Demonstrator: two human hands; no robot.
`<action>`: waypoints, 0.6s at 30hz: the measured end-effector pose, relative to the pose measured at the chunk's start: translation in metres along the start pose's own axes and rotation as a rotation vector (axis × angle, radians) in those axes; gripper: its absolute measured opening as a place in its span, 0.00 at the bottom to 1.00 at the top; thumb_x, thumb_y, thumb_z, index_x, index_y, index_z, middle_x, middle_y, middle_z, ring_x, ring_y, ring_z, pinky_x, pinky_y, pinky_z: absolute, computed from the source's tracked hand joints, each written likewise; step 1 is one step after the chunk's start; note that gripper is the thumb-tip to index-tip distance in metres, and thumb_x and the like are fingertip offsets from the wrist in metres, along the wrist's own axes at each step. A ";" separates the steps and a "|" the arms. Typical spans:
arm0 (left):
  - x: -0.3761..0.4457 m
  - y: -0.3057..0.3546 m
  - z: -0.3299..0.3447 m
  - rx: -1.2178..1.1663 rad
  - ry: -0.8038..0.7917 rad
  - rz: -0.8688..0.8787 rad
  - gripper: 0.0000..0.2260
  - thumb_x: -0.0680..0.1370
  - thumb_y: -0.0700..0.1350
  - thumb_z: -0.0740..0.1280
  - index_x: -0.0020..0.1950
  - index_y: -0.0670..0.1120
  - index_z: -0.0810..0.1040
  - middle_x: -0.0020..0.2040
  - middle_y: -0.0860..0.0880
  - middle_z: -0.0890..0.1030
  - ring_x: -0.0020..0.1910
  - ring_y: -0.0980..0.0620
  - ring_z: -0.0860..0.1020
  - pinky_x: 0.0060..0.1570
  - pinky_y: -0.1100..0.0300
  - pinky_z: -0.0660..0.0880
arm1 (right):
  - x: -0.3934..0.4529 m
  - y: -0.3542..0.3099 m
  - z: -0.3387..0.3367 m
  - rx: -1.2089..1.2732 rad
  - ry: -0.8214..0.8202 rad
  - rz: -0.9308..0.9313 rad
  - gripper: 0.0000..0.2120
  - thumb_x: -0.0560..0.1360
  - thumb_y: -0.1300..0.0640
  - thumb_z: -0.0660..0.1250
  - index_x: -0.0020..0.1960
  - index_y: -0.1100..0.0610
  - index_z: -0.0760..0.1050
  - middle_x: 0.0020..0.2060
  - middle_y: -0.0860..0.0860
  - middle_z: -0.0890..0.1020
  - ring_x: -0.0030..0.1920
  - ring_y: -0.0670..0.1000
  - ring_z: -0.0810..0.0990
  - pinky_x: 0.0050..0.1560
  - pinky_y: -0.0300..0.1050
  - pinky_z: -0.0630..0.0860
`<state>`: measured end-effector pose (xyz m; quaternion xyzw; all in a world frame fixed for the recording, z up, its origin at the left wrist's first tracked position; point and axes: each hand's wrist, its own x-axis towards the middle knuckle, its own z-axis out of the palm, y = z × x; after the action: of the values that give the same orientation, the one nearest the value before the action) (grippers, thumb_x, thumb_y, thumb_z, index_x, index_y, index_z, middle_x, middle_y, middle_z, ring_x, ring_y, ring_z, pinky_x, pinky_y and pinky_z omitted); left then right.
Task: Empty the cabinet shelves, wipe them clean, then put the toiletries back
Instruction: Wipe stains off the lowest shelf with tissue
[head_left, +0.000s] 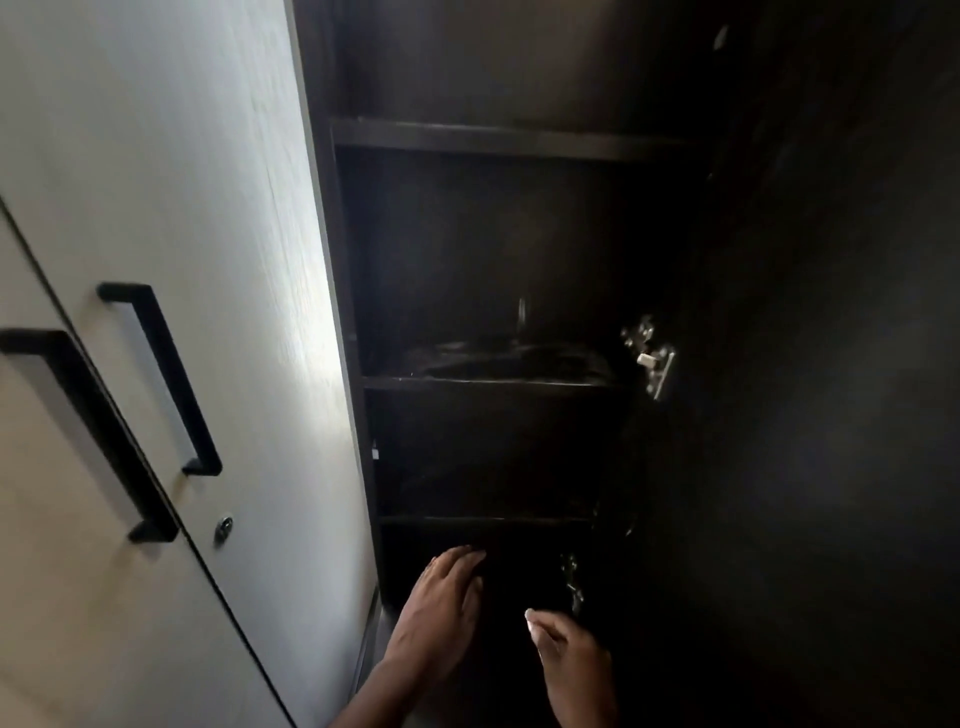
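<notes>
Left hand (441, 603) reaching flat, fingers straight, into lowest cabinet shelf (483, 519) – holding nothing; right hand (571, 660) lying beside it, grip too dark to tell.

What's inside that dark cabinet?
The cabinet shows bare-looking shelves; the middle shelf carries faint streaks. Both hands, left hand and right hand, reach into the bottom compartment, too dark to see.

no readable text, labels, brands, numbers or signs on any surface
</notes>
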<state>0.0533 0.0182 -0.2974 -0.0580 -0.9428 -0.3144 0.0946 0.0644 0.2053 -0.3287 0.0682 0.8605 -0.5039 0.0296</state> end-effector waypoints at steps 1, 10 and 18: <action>-0.003 0.011 -0.004 -0.004 0.000 0.004 0.19 0.83 0.52 0.56 0.75 0.55 0.67 0.73 0.57 0.67 0.74 0.59 0.61 0.73 0.67 0.53 | -0.005 -0.011 -0.013 0.024 0.015 -0.003 0.16 0.75 0.61 0.72 0.43 0.38 0.80 0.41 0.37 0.84 0.43 0.34 0.82 0.43 0.25 0.74; -0.038 0.069 -0.021 -0.043 -0.007 -0.025 0.19 0.83 0.52 0.57 0.74 0.56 0.68 0.72 0.58 0.67 0.71 0.60 0.65 0.71 0.65 0.61 | -0.039 -0.056 -0.085 0.157 0.009 -0.049 0.13 0.78 0.63 0.64 0.52 0.47 0.82 0.48 0.43 0.83 0.50 0.40 0.81 0.46 0.28 0.75; 0.006 0.075 -0.067 -0.073 0.068 -0.041 0.18 0.82 0.51 0.58 0.73 0.54 0.69 0.71 0.59 0.68 0.70 0.61 0.66 0.68 0.71 0.60 | -0.006 -0.133 -0.091 0.441 -0.054 -0.036 0.10 0.74 0.57 0.73 0.54 0.48 0.81 0.47 0.46 0.85 0.50 0.46 0.84 0.49 0.41 0.79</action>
<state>0.0702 0.0378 -0.1995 -0.0315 -0.9279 -0.3523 0.1178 0.0526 0.2196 -0.1681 0.0443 0.7294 -0.6821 0.0282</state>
